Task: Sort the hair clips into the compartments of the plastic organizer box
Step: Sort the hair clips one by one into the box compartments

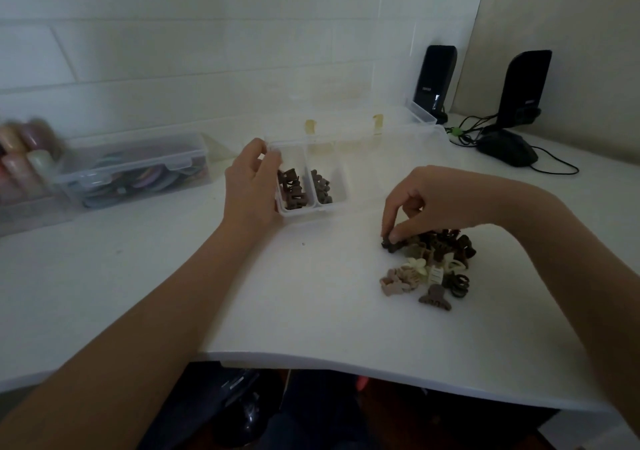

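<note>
A person sits at a white table (311,311) with both bare arms reaching out over it. The clear plastic organizer box (360,172) lies open in the middle of the table, with its long side running left to right and its lid (346,117) tipped up at the back toward the wall. Only its two leftmost compartments show well. They are long, thin slots that point away from the person. The left slot (290,159) holds a bunch of brown clips (292,190). The slot beside it (330,172) holds darker grey-brown clips (321,187).

The left hand (251,186) rests at the left end of the box, fingers curled over the near left corner of the rim, gripping it. The two hands are well apart.

The right hand (429,204) comes down on a pile of hair clips (433,262) lying loose on the table to the right of the box. Its thumb and first finger pinch one dark clip (390,244) at the left edge of the pile. (That clip is small and half hidden by the fingertips, so I cannot tell which way it points.) The pile has dark brown clips at the back, and cream, tan and pinkish ones nearer the person. One grey-brown clip (435,298) sits at the front with its teeth toward the person.

Off to the left is another clear box (135,169) with colourful rings inside. Two black speakers (434,81) stand at the back right, with a black mouse (507,146) and wires near them.
</note>
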`<state>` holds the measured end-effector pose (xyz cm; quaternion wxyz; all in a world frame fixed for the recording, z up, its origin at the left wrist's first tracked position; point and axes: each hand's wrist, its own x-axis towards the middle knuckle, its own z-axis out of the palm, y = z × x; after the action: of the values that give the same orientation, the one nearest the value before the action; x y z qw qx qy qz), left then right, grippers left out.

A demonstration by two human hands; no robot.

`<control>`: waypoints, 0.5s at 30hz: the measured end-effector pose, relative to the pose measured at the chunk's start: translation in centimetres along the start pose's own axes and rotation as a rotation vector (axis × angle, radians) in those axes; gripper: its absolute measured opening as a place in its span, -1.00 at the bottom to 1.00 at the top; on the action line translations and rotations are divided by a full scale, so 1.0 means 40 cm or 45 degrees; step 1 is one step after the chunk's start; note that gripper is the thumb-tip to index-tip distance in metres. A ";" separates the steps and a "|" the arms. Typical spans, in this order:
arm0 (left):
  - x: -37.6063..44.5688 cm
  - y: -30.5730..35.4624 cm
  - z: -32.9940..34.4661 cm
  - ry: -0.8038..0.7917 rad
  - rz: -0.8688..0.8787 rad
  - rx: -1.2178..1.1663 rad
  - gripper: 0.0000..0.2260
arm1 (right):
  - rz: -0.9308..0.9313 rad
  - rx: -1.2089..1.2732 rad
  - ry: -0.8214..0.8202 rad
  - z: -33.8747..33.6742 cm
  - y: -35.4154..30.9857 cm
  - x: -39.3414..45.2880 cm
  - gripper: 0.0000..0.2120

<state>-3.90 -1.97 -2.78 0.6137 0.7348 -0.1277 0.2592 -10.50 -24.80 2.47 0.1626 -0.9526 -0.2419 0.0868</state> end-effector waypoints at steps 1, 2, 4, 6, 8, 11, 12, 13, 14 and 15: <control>-0.001 0.001 0.000 -0.002 0.010 0.004 -0.71 | -0.019 0.011 0.025 0.002 -0.002 0.001 -0.95; -0.001 0.001 0.000 -0.007 0.019 0.007 -0.71 | -0.036 0.023 0.049 0.004 -0.004 0.003 -0.95; -0.002 0.003 -0.001 -0.013 0.025 0.007 -0.71 | -0.071 0.057 0.086 0.007 -0.009 0.005 -0.95; -0.004 0.004 -0.001 -0.024 0.043 0.011 -0.70 | -0.111 0.112 0.120 0.008 -0.014 0.004 -0.96; -0.007 0.007 0.000 -0.044 0.068 0.005 -0.68 | -0.145 0.184 0.165 0.004 -0.020 0.001 -0.97; -0.015 0.012 0.004 -0.074 0.099 -0.020 -0.66 | -0.199 0.286 0.261 -0.002 -0.028 -0.003 -0.93; -0.018 0.014 0.006 -0.090 0.115 -0.023 -0.66 | -0.217 0.314 0.308 -0.002 -0.030 -0.003 -0.92; -0.021 0.014 0.007 -0.107 0.132 -0.025 -0.67 | -0.230 0.349 0.376 0.000 -0.033 -0.001 -0.91; -0.024 0.015 0.008 -0.125 0.151 -0.028 -0.67 | -0.239 0.385 0.474 0.005 -0.037 0.004 -0.91; -0.027 0.015 0.009 -0.143 0.173 -0.024 -0.68 | -0.245 0.401 0.606 0.012 -0.040 0.010 -0.91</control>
<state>-5.03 -2.59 -2.89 0.5933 0.7321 -0.2139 0.2575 -10.95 -23.12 2.54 0.3680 -0.8820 -0.2697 -0.1182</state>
